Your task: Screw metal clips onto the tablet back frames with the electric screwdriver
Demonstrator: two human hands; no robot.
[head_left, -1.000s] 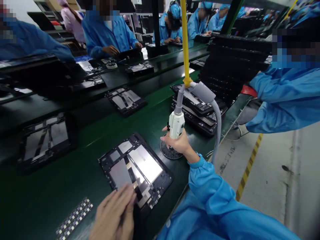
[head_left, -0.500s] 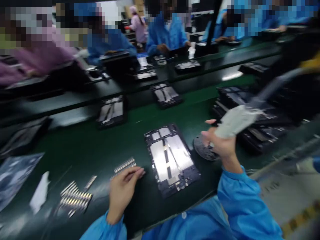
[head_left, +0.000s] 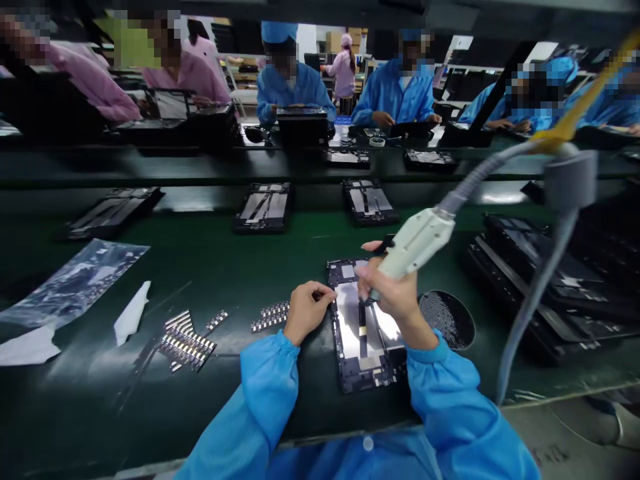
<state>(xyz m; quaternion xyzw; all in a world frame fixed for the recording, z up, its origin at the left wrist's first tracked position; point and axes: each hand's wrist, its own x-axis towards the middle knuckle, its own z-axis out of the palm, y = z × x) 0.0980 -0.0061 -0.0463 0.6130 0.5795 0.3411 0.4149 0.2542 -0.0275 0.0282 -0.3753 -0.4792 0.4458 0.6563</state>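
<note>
The right hand (head_left: 395,297) was clamped around the pale handle of a hanging electric screwdriver (head_left: 417,243), its tip lowered over the far end of an opened tablet (head_left: 363,330) lying back-up on the green desk (head_left: 210,267), just in front of the person. The left hand (head_left: 306,310) had its fingertips pinched together at the tablet's far-left edge, possibly on a small part, though the view was too coarse to tell. Strips of small metal parts (head_left: 186,343) lay to the left, and a round dark screw tray (head_left: 447,319) just right of the tablet. The tablet looked thin, stiff and fragile, its boards exposed; it seemed best held by the frame edges
</note>
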